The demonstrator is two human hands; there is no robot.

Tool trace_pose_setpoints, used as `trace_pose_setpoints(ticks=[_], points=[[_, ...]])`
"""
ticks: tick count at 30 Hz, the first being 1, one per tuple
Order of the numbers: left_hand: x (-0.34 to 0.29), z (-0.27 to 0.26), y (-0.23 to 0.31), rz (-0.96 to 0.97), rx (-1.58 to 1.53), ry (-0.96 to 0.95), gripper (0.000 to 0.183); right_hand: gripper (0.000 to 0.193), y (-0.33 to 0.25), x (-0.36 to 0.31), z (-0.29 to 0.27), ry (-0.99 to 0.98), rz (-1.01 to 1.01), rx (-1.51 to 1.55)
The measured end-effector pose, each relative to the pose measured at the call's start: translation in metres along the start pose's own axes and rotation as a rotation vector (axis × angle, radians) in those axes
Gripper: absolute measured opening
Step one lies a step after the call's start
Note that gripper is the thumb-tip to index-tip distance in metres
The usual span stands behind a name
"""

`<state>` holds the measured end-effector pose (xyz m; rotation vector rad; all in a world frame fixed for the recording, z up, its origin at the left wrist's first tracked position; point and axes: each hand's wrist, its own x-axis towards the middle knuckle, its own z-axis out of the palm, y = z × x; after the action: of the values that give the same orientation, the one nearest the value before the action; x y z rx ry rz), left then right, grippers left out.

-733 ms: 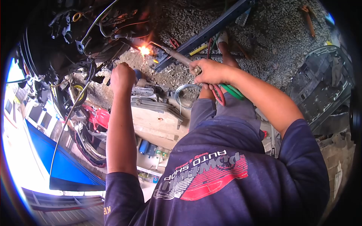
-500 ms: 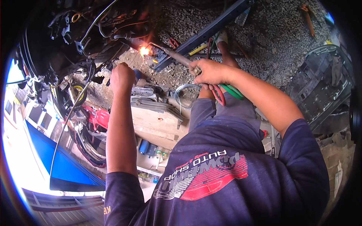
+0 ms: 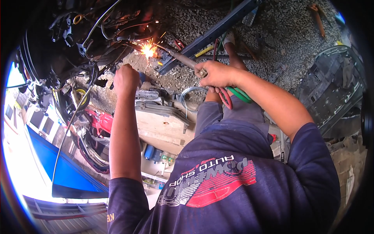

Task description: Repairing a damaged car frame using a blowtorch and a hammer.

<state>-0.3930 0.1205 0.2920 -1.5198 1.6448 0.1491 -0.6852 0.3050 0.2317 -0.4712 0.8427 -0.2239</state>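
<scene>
My right hand (image 3: 219, 74) is wrapped round the handle of a gas torch (image 3: 183, 58). Red and green hoses (image 3: 240, 94) hang from below that hand. Beyond the torch tip, a bright flame with flying sparks (image 3: 149, 50) burns against a dark metal part at the edge of the vehicle (image 3: 87, 23). To the left and nearer to me, my left hand (image 3: 126, 80) is closed in a fist, knuckles up. Whatever it grips, if anything, is hidden by the fingers. Glare covers the spot under the flame.
A long dark metal beam (image 3: 210, 33) slants across the gravel beyond the torch. Loose cables (image 3: 102, 17) hang from the vehicle. A coil of thin wire (image 3: 191, 90) and grey trim pieces (image 3: 161, 111) lie nearer. At the right leans a large black panel (image 3: 331, 85).
The glow at the torch tip has grown brighter, and sparks now spray outward and upward from it. Both hands stay almost where they were.
</scene>
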Motion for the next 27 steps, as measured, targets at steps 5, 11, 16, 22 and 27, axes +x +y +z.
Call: trace_pose_setpoints(ticks=[5,11,16,22,27], points=[[-0.001,0.0,0.001,0.014,0.013,-0.004,0.033,0.027,-0.001,-0.001,0.0,-0.007,-0.021,0.006],[-0.002,0.0,0.005,-0.002,0.004,-0.011,0.033,0.029,0.0,-0.001,-0.001,-0.007,-0.014,0.009],[-0.002,-0.002,0.007,-0.017,0.005,0.0,0.033,0.036,0.002,0.001,0.0,-0.013,-0.013,-0.003],[0.001,0.001,0.006,-0.027,0.009,-0.003,0.033,0.041,0.004,0.001,0.0,-0.017,-0.011,-0.007],[0.005,0.011,0.003,0.011,0.007,0.018,0.03,0.042,0.004,0.002,0.0,-0.008,-0.01,0.001]])
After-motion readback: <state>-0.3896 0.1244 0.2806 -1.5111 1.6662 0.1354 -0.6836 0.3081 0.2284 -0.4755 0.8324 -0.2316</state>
